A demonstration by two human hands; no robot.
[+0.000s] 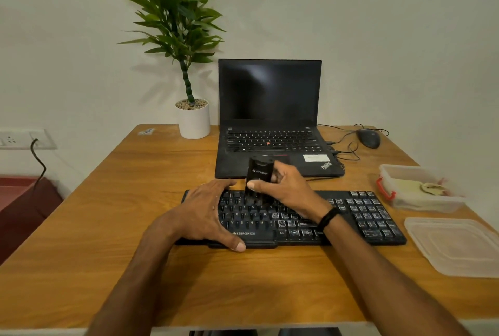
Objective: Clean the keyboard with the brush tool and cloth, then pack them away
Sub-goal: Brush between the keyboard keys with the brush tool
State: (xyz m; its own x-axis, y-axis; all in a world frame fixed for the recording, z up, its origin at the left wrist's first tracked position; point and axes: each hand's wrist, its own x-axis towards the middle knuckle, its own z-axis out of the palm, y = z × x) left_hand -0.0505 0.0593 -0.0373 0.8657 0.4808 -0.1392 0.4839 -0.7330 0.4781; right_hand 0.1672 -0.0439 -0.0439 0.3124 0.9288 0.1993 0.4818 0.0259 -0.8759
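A black keyboard (361, 217) lies across the middle of the wooden table. My right hand (286, 187) grips a black brush tool (259, 172) upright, its bristle end down on the upper rows of keys. My left hand (208, 211) lies flat over the keyboard's left part, fingers spread, thumb at the front edge. A pale cloth (432, 187) sits crumpled inside a clear plastic box (388, 176) at the right.
An open black laptop (270, 109) stands behind the keyboard. A potted plant (193, 117) is at the back left, a mouse (368, 138) with cables at the back right. The box's clear lid (456, 246) lies at the right front.
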